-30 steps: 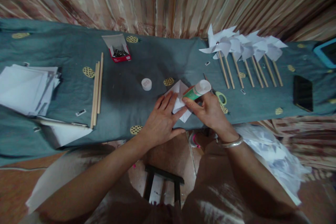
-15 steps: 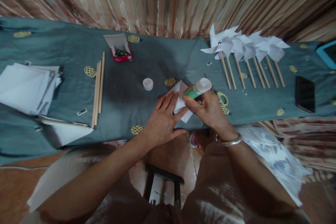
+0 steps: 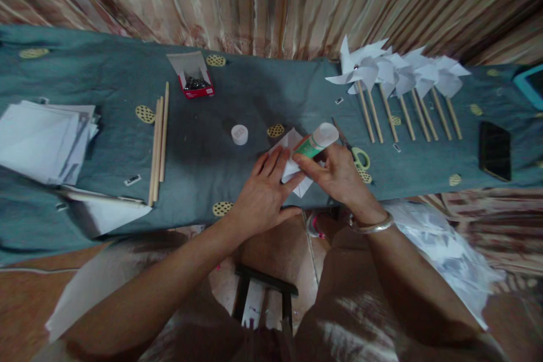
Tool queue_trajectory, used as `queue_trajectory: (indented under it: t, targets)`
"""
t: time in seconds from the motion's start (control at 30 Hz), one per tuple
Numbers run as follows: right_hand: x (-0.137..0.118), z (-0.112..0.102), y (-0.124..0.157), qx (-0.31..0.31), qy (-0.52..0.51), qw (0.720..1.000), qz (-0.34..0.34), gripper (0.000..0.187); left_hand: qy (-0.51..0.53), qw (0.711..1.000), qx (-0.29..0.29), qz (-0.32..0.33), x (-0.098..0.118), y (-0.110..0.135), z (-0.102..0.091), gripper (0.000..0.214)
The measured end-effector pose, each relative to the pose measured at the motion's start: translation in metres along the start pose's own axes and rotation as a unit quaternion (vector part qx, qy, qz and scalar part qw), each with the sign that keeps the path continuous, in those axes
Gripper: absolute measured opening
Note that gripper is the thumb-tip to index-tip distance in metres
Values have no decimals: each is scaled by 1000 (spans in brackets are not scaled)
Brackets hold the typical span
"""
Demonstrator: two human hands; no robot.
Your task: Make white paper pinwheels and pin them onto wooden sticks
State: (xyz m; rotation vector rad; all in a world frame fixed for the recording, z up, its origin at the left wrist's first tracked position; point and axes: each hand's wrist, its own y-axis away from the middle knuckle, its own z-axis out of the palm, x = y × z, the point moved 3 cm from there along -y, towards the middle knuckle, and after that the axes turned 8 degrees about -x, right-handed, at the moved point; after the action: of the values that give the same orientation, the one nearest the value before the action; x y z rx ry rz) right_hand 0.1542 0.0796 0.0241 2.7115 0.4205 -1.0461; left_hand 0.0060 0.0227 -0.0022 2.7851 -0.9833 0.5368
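Note:
A small folded white paper (image 3: 292,141) lies near the front edge of the cloth-covered table. My left hand (image 3: 263,189) rests on it with the fingers stretched out. A white and green glue stick (image 3: 316,140) is gripped in my right hand (image 3: 337,172), tilted with its lower end down at the paper. My fingers hide where the stick meets the paper. A white round cap (image 3: 240,134) stands just beyond my left hand. Scissors with green handles (image 3: 360,159) lie beside my right hand, their blades partly hidden.
Paper pinwheels on sticks (image 3: 399,70) lie in a row at the back right, near a black phone (image 3: 494,151). To the left are wooden sticks (image 3: 159,147), a red box of metal pins (image 3: 196,86) and a stack of white paper (image 3: 42,138). A plastic bag (image 3: 441,254) sits below.
The glue stick and my right hand have shifted very slightly to the left over the paper. My left hand stays in place on it.

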Motion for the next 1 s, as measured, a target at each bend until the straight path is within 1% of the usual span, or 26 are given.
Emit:
queue_trajectory:
  t: [0.27,0.47,1.0]
  targets:
    - [-4,0,1,0,15,1000,-8,25,4,1000,9,2,-1,1,1,71]
    - [-3,-1,2,-18,5,1000,-15,24,4,1000,12,3,0,0,0,72]
    - [5,-5,5,-12,3,1000,26,28,7,1000,10,6,-1,0,0,72]
